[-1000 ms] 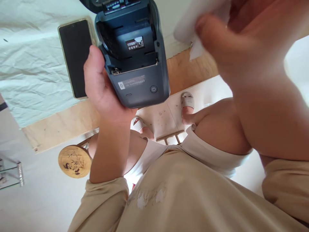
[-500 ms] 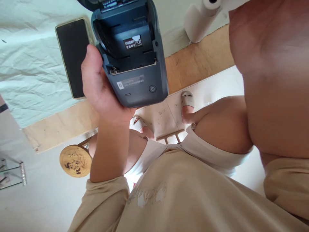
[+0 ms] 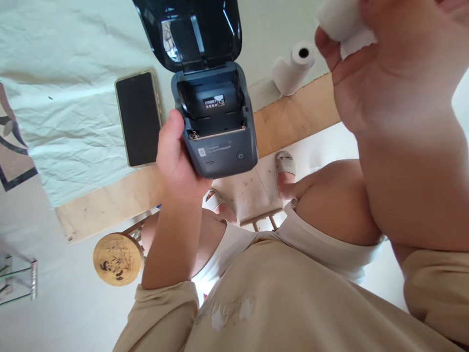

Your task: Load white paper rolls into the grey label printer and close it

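Note:
My left hand [image 3: 179,156] is wrapped round a dark blue label printer [image 3: 223,166], thumb along its side. The printer's glossy black lid [image 3: 194,34] stands open, and its paper bay shows a small printed sticker but no roll. At the upper right my right hand [image 3: 395,73] is closed on a white paper roll [image 3: 339,19], cut off by the top edge of the view. A second paper roll [image 3: 293,71], with a dark core and a loose end, lies on the table between the printer and my right hand.
A smartphone [image 3: 139,120] with a dark screen lies left of the printer on the pale green cloth [image 3: 73,132]. The wooden table edge [image 3: 110,200] runs below it. A round wooden stool [image 3: 117,259] stands at the lower left, near a metal-framed rack [image 3: 22,278].
The view has tilted up, so the table things sit lower and the printer's lid shows more fully. My right hand, formerly mostly out of view, now shows with a paper roll in it.

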The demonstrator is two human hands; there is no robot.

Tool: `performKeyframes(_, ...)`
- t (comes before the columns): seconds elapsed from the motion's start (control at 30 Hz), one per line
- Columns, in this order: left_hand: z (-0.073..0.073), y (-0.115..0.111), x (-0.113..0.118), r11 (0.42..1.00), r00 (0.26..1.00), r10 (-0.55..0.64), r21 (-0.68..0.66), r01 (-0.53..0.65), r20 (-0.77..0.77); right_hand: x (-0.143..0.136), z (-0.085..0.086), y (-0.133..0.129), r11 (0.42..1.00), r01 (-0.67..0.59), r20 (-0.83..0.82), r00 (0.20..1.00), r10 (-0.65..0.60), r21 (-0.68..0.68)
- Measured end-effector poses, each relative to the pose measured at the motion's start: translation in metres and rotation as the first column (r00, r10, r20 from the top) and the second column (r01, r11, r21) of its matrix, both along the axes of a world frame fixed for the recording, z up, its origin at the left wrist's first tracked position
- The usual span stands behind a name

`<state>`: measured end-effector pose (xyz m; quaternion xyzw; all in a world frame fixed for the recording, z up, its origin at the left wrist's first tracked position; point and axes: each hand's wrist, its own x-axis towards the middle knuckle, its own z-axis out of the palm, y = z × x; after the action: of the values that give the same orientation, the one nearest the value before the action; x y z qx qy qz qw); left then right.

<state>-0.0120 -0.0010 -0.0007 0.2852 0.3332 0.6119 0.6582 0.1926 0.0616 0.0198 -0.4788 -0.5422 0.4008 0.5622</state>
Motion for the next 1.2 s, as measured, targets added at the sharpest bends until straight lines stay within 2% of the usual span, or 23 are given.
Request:
performKeyframes(0.1,-0.001,-0.001,0.002,1.000,0.999,0.003,0.011,-0.003,-0.035,-0.010,0.001,-0.007,0.989,0.006,-0.025,1.000,-0.003,0.146)
performKeyframes(0.17,-0.002,-0.001,0.002,1.000,0.997,-0.002,0.012,0.002,-0.075,-0.018,0.006,-0.018,0.964,-0.069,0.131,0.991,0.036,0.258)
performKeyframes(0.27,-0.004,0.000,0.000,0.999,0.992,0.022,0.026,-0.019,-0.124,-0.032,0.013,-0.033,0.935,-0.262,0.360,0.918,0.166,0.238)
performKeyframes(0.37,-0.005,0.000,-0.002,0.998,0.982,0.049,0.049,-0.041,-0.180,-0.044,0.014,-0.037,0.908,-0.364,0.461,0.855,0.237,0.207)
performKeyframes(0.47,-0.005,-0.002,-0.004,1.000,0.982,0.017,0.022,-0.013,-0.187,-0.052,0.009,-0.033,0.937,-0.324,0.611,0.771,0.180,0.133)
performKeyframes(0.53,-0.005,-0.003,-0.005,1.000,0.987,-0.004,0.001,0.004,-0.158,-0.055,0.005,-0.029,0.944,-0.274,0.695,0.715,0.073,0.183)
performKeyframes(0.6,-0.005,-0.004,-0.005,1.000,0.988,-0.009,-0.012,0.007,-0.157,-0.057,0.002,-0.026,0.909,-0.294,0.725,0.688,-0.012,0.294)
performKeyframes(0.67,-0.004,-0.005,-0.006,1.000,0.987,-0.012,-0.023,0.008,-0.163,-0.056,0.000,-0.026,0.864,-0.343,0.727,0.686,-0.038,0.369)
performKeyframes(0.87,-0.005,-0.005,-0.009,0.998,0.994,-0.051,-0.035,0.048,-0.093,-0.052,0.000,-0.027,0.792,-0.379,0.700,0.709,-0.083,0.478)
performKeyframes(1.0,-0.005,-0.005,-0.009,0.997,0.995,-0.054,-0.051,0.050,-0.087,-0.052,-0.004,-0.026,0.778,-0.413,0.698,0.715,-0.046,0.474)
performKeyframes(1.2,-0.004,-0.005,-0.010,0.998,0.994,-0.067,0.010,0.069,-0.086,-0.056,-0.005,-0.036,0.744,-0.373,0.676,0.724,-0.141,0.555)
